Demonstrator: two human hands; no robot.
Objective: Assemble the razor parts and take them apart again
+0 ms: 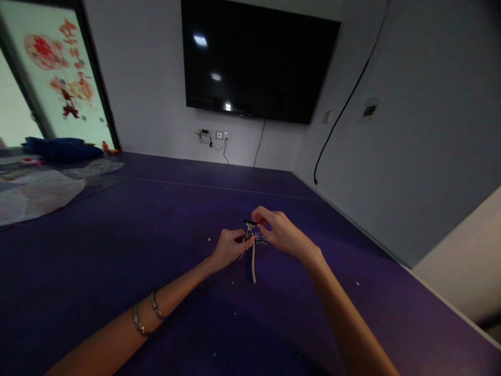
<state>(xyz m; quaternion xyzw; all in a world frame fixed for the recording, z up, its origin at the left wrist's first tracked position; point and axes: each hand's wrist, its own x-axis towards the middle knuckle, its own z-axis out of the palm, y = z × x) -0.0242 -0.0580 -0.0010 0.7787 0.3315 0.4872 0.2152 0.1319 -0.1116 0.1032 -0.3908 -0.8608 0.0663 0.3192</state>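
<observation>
Near the middle of the head view, my left hand (230,243) is closed around a small plier-like tool with pale handles (254,263). One long, curved handle hangs down below the fingers, and part of a second shows beside the hand. At the tool's silver upper end sits a small black bar-shaped piece (249,223). My right hand (279,230) pinches at the right end of this piece, its fingertips close to the left hand. Just under the hands, small clear and dark bits (260,239) show against the purple floor. Their kind is too small to tell.
Purple flooring (156,282) spreads around the hands, with tiny white scraps on it. Clear plastic sheeting (43,196) and a dark blue bundle (62,149) lie at the left. A wall-mounted television (258,57) is ahead; a black cable (344,104) hangs at the right wall.
</observation>
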